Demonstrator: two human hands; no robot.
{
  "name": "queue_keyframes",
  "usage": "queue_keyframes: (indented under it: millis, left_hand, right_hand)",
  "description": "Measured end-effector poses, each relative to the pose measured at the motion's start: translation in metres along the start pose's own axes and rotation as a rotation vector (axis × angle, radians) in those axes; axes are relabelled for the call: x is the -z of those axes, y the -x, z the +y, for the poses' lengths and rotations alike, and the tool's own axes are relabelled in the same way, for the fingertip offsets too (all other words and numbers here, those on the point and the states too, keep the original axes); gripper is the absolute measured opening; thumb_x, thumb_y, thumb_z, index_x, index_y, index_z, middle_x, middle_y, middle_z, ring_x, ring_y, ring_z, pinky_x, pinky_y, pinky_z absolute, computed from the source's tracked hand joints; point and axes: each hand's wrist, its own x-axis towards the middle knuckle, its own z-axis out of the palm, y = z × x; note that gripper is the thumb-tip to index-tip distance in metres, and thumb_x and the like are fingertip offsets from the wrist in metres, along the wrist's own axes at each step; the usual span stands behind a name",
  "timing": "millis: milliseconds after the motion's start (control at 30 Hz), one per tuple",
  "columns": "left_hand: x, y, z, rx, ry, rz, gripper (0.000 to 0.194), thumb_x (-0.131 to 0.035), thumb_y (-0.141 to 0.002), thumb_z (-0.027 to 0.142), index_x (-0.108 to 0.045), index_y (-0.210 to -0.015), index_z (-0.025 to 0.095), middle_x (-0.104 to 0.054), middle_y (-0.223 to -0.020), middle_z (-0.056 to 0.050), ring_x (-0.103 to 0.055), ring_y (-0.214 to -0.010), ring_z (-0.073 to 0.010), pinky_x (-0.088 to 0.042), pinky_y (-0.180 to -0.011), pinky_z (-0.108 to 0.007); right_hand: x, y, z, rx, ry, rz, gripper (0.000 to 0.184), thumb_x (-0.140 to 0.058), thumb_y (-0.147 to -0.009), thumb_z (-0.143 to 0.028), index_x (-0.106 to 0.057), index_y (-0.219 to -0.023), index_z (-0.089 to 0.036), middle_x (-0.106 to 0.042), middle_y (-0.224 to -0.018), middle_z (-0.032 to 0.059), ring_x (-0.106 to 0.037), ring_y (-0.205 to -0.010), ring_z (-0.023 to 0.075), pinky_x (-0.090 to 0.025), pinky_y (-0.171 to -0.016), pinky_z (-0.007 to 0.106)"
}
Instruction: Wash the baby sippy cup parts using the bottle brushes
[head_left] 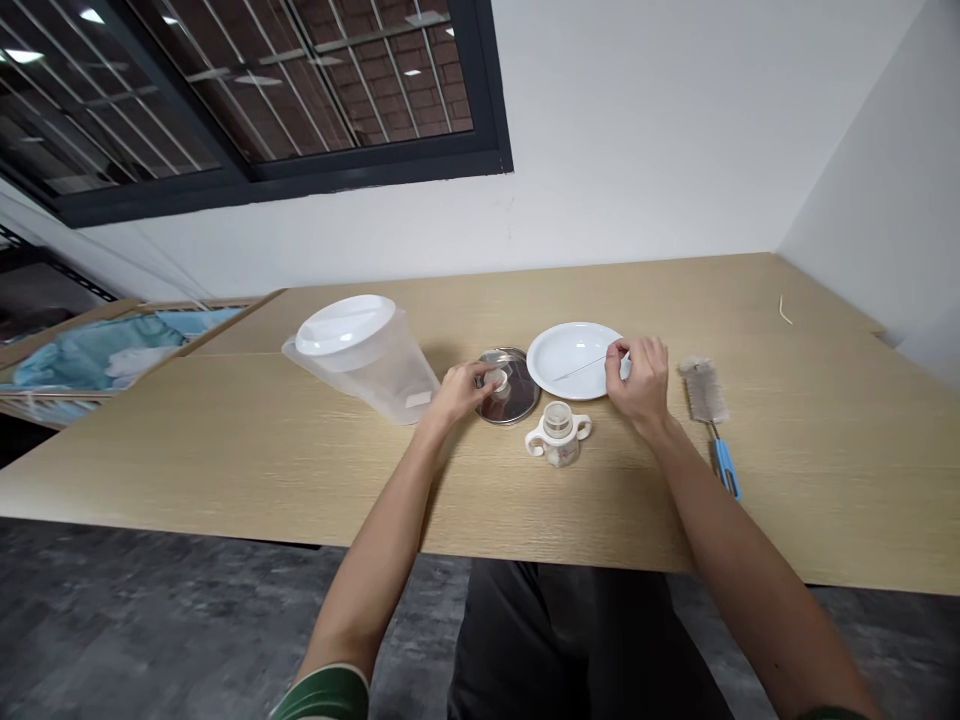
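Note:
My left hand (461,392) rests on a round stainless steel lid (510,386), its fingers gripping the lid's small white knob (496,379). My right hand (639,382) pinches a thin needle-like wire (581,367) whose length lies over a white plate (559,362). Between my hands and nearer to me stands a white two-handled baby cup (559,436) with a clear top. The steel lid lies close to the plate's left rim. My right hand is also near a bottle brush (703,391) with a blue handle.
A clear plastic pitcher (367,370) with a white lid lies on its side left of my left hand. A thin pale curved strip (784,310) lies at the far right. A cardboard box (97,350) holding blue plastic stands beyond the table's left edge.

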Motion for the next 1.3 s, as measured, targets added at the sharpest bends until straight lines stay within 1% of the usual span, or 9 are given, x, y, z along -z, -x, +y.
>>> queue_keyframes:
  millis: [133, 233, 433, 600, 867, 1033, 1133, 1200, 1300]
  left_hand:
    - [-0.002, 0.000, 0.003, -0.008, -0.031, 0.000, 0.037, -0.061, -0.084, 0.042, -0.074, -0.112, 0.022, -0.070, -0.120, -0.012, -0.065, -0.112, -0.0322, -0.048, -0.099, -0.044]
    - [-0.005, 0.000, 0.005, -0.003, -0.034, 0.018, 0.038, -0.066, -0.080, 0.042, -0.074, -0.112, 0.023, -0.070, -0.120, -0.011, -0.065, -0.113, -0.0318, -0.048, -0.100, -0.042]
    - [-0.014, -0.003, 0.006, 0.048, -0.065, 0.054, 0.042, -0.071, -0.076, 0.040, -0.072, -0.114, 0.020, -0.071, -0.115, -0.012, -0.066, -0.107, -0.0319, -0.049, -0.096, -0.041]
    - [-0.015, -0.003, 0.009, 0.045, -0.025, 0.075, 0.039, -0.072, -0.076, 0.036, -0.072, -0.111, 0.020, -0.071, -0.111, -0.010, -0.067, -0.101, -0.0287, -0.049, -0.095, -0.037]
    - [-0.002, 0.005, 0.024, -0.004, 0.082, 0.226, 0.039, -0.069, -0.080, 0.044, -0.071, -0.112, 0.021, -0.070, -0.110, -0.007, -0.067, -0.095, -0.0224, -0.050, -0.093, -0.034]
    - [-0.002, 0.010, 0.040, -0.063, 0.169, 0.301, 0.040, -0.071, -0.080, 0.044, -0.070, -0.111, 0.020, -0.069, -0.114, -0.007, -0.067, -0.093, -0.0194, -0.053, -0.091, -0.032]
    - [-0.002, 0.013, 0.048, -0.037, 0.202, 0.366, 0.041, -0.070, -0.081, 0.044, -0.068, -0.114, 0.021, -0.068, -0.115, -0.007, -0.068, -0.092, -0.0184, -0.054, -0.088, -0.031]
    - [-0.002, 0.014, 0.051, -0.017, 0.220, 0.386, 0.041, -0.069, -0.082, 0.045, -0.067, -0.114, 0.020, -0.068, -0.116, -0.007, -0.069, -0.093, -0.0186, -0.054, -0.087, -0.031]
    - [0.000, 0.015, 0.051, -0.047, 0.252, 0.396, 0.042, -0.071, -0.081, 0.046, -0.067, -0.113, 0.018, -0.069, -0.115, -0.008, -0.069, -0.094, -0.0186, -0.054, -0.087, -0.030]
  right_hand:
    - [0.001, 0.000, 0.000, -0.031, -0.013, -0.025, 0.009, -0.048, -0.091, -0.022, -0.053, -0.083, -0.021, -0.062, -0.080, 0.0048, -0.051, -0.079, 0.0207, -0.036, -0.077, 0.037]
    - [0.001, 0.000, -0.001, -0.033, -0.008, -0.033, 0.009, -0.047, -0.092, -0.022, -0.053, -0.084, -0.021, -0.063, -0.082, 0.0052, -0.051, -0.080, 0.0210, -0.036, -0.078, 0.038]
    - [0.002, -0.001, -0.001, -0.035, -0.029, -0.041, 0.009, -0.047, -0.092, -0.022, -0.054, -0.085, -0.021, -0.062, -0.082, 0.0054, -0.051, -0.081, 0.0210, -0.037, -0.079, 0.038]
    - [0.003, -0.001, -0.002, -0.049, -0.021, -0.042, 0.010, -0.047, -0.092, -0.022, -0.054, -0.084, -0.021, -0.060, -0.080, 0.0051, -0.051, -0.080, 0.0209, -0.037, -0.079, 0.039]
    - [0.002, -0.001, -0.001, -0.033, -0.025, -0.038, 0.011, -0.047, -0.092, -0.023, -0.052, -0.083, -0.021, -0.061, -0.079, 0.0047, -0.050, -0.078, 0.0202, -0.035, -0.076, 0.037]
    - [0.002, -0.001, -0.002, -0.013, -0.019, -0.033, 0.010, -0.047, -0.092, -0.023, -0.053, -0.084, -0.021, -0.062, -0.079, 0.0047, -0.050, -0.077, 0.0202, -0.036, -0.077, 0.037]
    - [0.002, -0.001, -0.001, -0.007, -0.011, -0.041, 0.011, -0.047, -0.092, -0.023, -0.053, -0.084, -0.022, -0.062, -0.080, 0.0048, -0.050, -0.078, 0.0203, -0.036, -0.077, 0.037]
    - [0.001, -0.001, -0.001, -0.002, -0.016, -0.039, 0.011, -0.047, -0.093, -0.023, -0.053, -0.084, -0.022, -0.062, -0.080, 0.0049, -0.050, -0.078, 0.0204, -0.036, -0.077, 0.037]
    - [0.001, -0.001, -0.001, 0.000, -0.012, -0.040, 0.011, -0.047, -0.092, -0.023, -0.054, -0.084, -0.021, -0.062, -0.080, 0.0050, -0.050, -0.078, 0.0203, -0.036, -0.077, 0.037]
